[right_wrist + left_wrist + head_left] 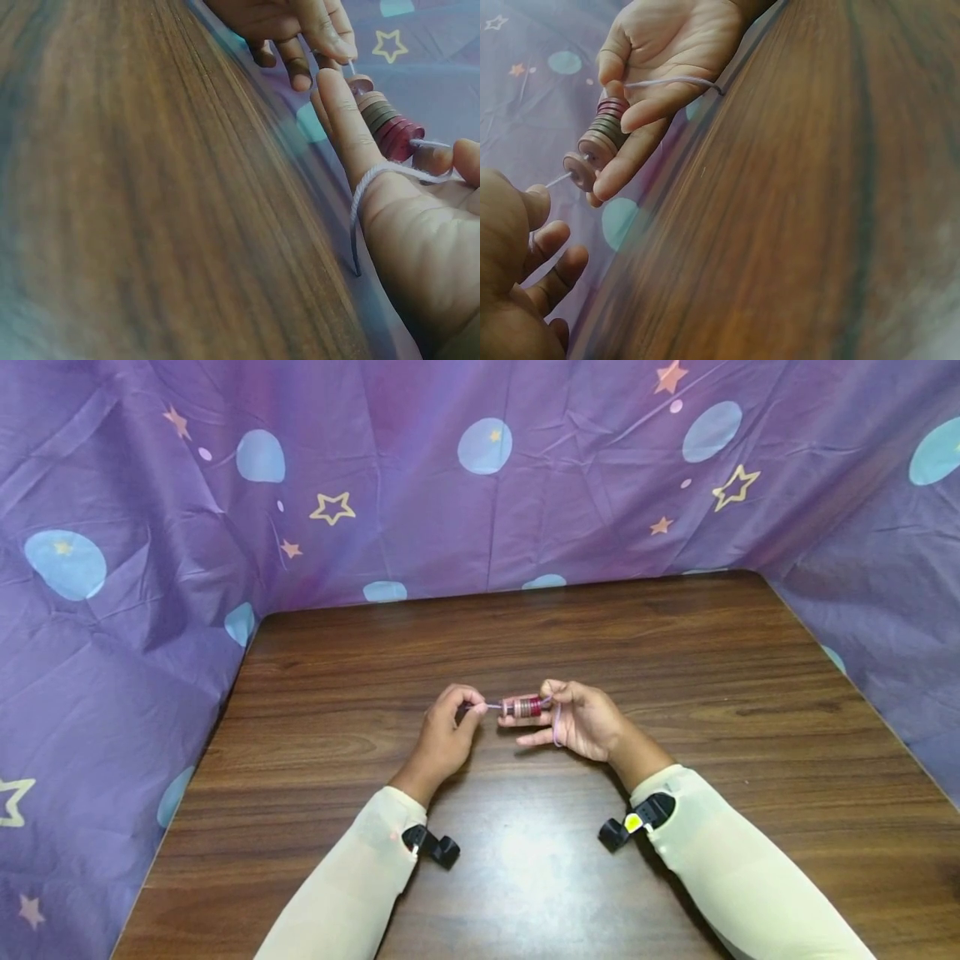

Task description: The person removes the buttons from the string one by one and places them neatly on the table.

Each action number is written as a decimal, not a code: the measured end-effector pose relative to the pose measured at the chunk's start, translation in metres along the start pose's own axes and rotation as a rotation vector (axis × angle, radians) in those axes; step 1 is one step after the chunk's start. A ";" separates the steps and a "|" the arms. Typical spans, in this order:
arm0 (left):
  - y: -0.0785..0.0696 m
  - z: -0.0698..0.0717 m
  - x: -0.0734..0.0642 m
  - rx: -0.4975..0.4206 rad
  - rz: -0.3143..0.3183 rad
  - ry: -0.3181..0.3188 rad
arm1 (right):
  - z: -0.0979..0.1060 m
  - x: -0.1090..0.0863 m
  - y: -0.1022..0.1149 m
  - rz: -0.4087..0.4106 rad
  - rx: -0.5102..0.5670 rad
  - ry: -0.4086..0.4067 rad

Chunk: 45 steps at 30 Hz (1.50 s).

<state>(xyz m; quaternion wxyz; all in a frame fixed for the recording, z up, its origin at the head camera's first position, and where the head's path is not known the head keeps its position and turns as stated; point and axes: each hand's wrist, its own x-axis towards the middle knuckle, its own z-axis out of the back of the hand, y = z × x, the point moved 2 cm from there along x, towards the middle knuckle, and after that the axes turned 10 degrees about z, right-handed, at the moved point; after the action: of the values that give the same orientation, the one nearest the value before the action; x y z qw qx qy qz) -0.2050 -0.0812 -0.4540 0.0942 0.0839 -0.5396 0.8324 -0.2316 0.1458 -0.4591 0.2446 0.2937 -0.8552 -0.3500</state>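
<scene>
A row of flat round beads [527,707], pinkish-brown, grey-brown and dark red, is threaded on a pale purple yarn string [390,167] above the table. My left hand [444,737] pinches the string just past the pinkish-brown beads. At the dark red end, my right hand [588,724] pinches the string between thumb and forefinger. Its other fingers reach out straight beneath and beside the row. The string's tail lies across that palm and hangs off its edge. In the left wrist view, one bead [579,171] sits slightly apart from the stack, towards my left hand.
The brown wood-grain table [315,793] spreads beneath both hands. A purple cloth [420,485] printed with stars and blue ovals hangs behind the table and along its sides. Black wrist cameras [431,845] are strapped over the pale sleeves [352,868].
</scene>
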 end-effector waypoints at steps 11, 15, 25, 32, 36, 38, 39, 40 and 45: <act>-0.001 0.000 0.000 -0.009 0.015 0.008 | 0.000 -0.002 -0.002 0.018 -0.008 0.063; -0.001 -0.001 -0.001 -0.033 0.019 0.001 | -0.001 -0.002 -0.003 0.056 -0.056 0.084; -0.004 -0.003 -0.003 -0.093 0.013 0.028 | -0.007 0.000 -0.004 -0.047 -0.223 -0.120; -0.003 -0.003 -0.003 -0.055 0.011 0.052 | -0.008 0.000 -0.007 -0.093 -0.304 -0.188; -0.002 -0.003 -0.004 -0.031 0.002 0.055 | -0.007 0.001 -0.009 -0.085 -0.338 -0.203; -0.001 -0.004 -0.004 -0.010 0.008 0.056 | -0.007 0.002 -0.010 -0.087 -0.359 -0.215; -0.001 -0.004 -0.004 0.000 0.013 0.059 | -0.006 0.002 -0.010 -0.090 -0.371 -0.224; 0.000 -0.004 -0.004 0.009 0.023 0.063 | -0.006 0.002 -0.011 -0.093 -0.380 -0.234; 0.000 -0.006 -0.006 0.016 0.066 0.087 | -0.007 0.001 -0.011 -0.098 -0.414 -0.279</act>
<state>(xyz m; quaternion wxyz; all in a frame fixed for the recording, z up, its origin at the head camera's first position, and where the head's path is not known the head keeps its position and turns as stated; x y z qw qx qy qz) -0.1995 -0.0757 -0.4579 0.0894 0.0306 -0.5309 0.8421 -0.2238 0.1355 -0.4626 0.1619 0.2270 -0.7756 -0.5664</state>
